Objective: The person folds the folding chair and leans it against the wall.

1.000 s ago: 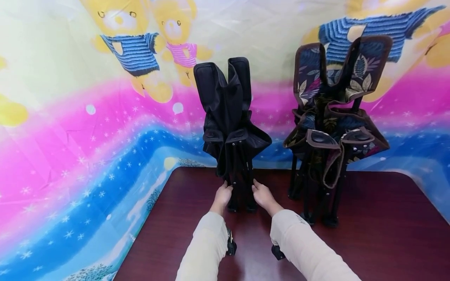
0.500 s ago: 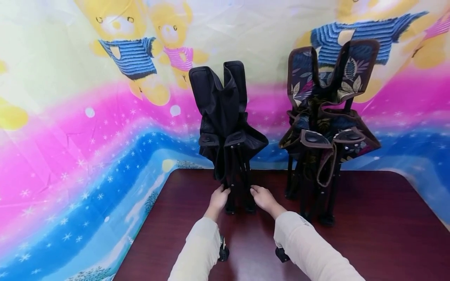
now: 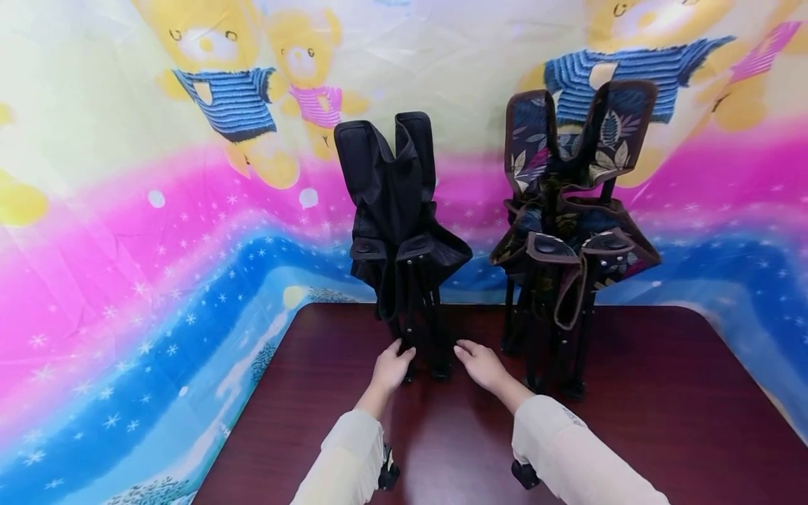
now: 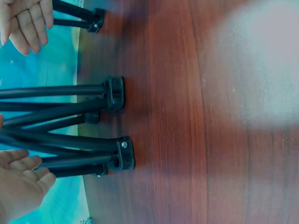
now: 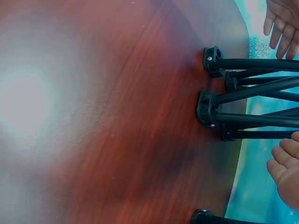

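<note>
A folded black camping chair (image 3: 391, 203) stands upright on the dark red table, its two tall back flaps against the wall cloth. My left hand (image 3: 389, 366) is beside its left legs, fingers relaxed, overlapping a leg in the head view. On the other side, my right hand (image 3: 482, 365) is apart from the chair, fingers extended towards it. The left wrist view shows the black tube legs (image 4: 56, 112) between both palms, with the left hand (image 4: 21, 184) close to them. In the right wrist view the right hand (image 5: 287, 168) has nothing in it.
To the right stands a second folded chair (image 3: 577, 210) with a leaf pattern and brown trim. Its legs are close beyond my right hand. Behind the table (image 3: 454, 442) hangs a printed cloth (image 3: 158, 245) with bears. Black devices (image 3: 389, 470) sit at both wrists.
Both hands have let go of the black chair's legs and their fingers have straightened. The right hand has drawn off to the right. The head view has shifted slightly; both chairs stay standing.
</note>
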{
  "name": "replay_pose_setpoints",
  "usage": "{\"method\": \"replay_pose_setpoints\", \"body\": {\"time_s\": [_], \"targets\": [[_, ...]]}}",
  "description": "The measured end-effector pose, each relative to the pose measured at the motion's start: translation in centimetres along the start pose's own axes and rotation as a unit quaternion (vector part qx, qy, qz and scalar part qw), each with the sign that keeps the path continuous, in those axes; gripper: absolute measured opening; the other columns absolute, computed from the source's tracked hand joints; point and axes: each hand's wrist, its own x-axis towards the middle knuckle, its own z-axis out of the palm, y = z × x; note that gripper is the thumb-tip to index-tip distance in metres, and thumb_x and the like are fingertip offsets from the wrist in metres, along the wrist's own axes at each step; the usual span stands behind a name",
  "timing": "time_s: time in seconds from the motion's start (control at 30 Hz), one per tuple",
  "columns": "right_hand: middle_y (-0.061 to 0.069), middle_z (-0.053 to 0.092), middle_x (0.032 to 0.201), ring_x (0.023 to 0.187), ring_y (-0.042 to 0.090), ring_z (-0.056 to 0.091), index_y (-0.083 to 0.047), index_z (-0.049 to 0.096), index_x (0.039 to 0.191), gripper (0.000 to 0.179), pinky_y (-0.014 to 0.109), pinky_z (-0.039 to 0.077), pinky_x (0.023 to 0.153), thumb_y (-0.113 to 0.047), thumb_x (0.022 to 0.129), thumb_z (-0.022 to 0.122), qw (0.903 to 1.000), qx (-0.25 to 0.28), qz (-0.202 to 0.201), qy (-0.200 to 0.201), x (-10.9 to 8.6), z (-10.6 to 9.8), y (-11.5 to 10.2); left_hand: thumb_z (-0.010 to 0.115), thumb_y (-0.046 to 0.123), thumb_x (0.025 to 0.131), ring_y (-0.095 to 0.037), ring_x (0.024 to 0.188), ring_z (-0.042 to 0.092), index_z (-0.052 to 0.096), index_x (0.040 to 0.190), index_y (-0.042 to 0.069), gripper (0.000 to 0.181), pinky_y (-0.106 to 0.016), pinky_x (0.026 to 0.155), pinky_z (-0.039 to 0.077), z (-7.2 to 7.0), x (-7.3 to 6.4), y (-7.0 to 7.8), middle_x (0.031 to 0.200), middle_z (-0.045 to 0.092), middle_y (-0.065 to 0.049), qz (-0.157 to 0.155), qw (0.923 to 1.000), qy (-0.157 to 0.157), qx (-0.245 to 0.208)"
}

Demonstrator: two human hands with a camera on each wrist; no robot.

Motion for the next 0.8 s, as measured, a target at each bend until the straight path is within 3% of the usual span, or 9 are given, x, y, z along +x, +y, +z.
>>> {"method": "replay_pose_setpoints", "body": {"time_s": [0.3, 0.47, 0.67, 0.8], "targets": [[0.019, 0.046, 0.122, 0.113, 0.031, 0.041, 0.001, 0.046, 0.122, 0.047, 0.046, 0.032, 0.091, -0.033, 0.090, 0.042, 0.9996, -0.010, -0.024, 0.010, -2.5, -2.1, 0.3, 0.050, 0.026, 0.085, -0.035, 0.119, 0.031, 0.043, 0.126, 0.000, 0.049, -0.047, 0.093, 0.029, -0.1, -0.5, 0.0, 0.129, 0.035, -0.025, 0.008, 0.9992, 0.001, 0.040], [0.018, 0.047, 0.121, 0.112, 0.031, 0.042, -0.001, 0.047, 0.122, 0.050, 0.046, 0.033, 0.090, -0.038, 0.089, 0.042, 0.9984, -0.037, -0.037, 0.019, -3.9, -3.5, 0.6, 0.050, 0.026, 0.086, -0.034, 0.122, 0.025, 0.040, 0.127, 0.000, 0.050, -0.049, 0.094, 0.026, -0.7, -0.8, 0.4, 0.131, 0.033, -0.022, 0.014, 0.9983, -0.017, 0.054], [0.018, 0.049, 0.118, 0.109, 0.031, 0.045, -0.001, 0.048, 0.121, 0.050, 0.046, 0.036, 0.088, -0.039, 0.088, 0.044, 0.9951, -0.068, -0.062, 0.035, -5.5, -5.2, 1.2, 0.049, 0.029, 0.086, -0.033, 0.124, 0.021, 0.038, 0.128, -0.002, 0.054, -0.050, 0.096, 0.022, -1.6, -1.2, 0.7, 0.132, 0.034, -0.018, 0.038, 0.9924, -0.039, 0.110], [0.018, 0.049, 0.119, 0.109, 0.031, 0.044, 0.000, 0.048, 0.121, 0.052, 0.046, 0.036, 0.087, -0.040, 0.088, 0.043, 0.9929, -0.085, -0.071, 0.043, -6.7, -6.3, 1.8, 0.051, 0.028, 0.085, -0.034, 0.125, 0.019, 0.038, 0.128, -0.003, 0.055, -0.051, 0.097, 0.019, -2.3, -1.5, 0.5, 0.132, 0.034, -0.018, 0.046, 0.9887, -0.036, 0.138]]}}
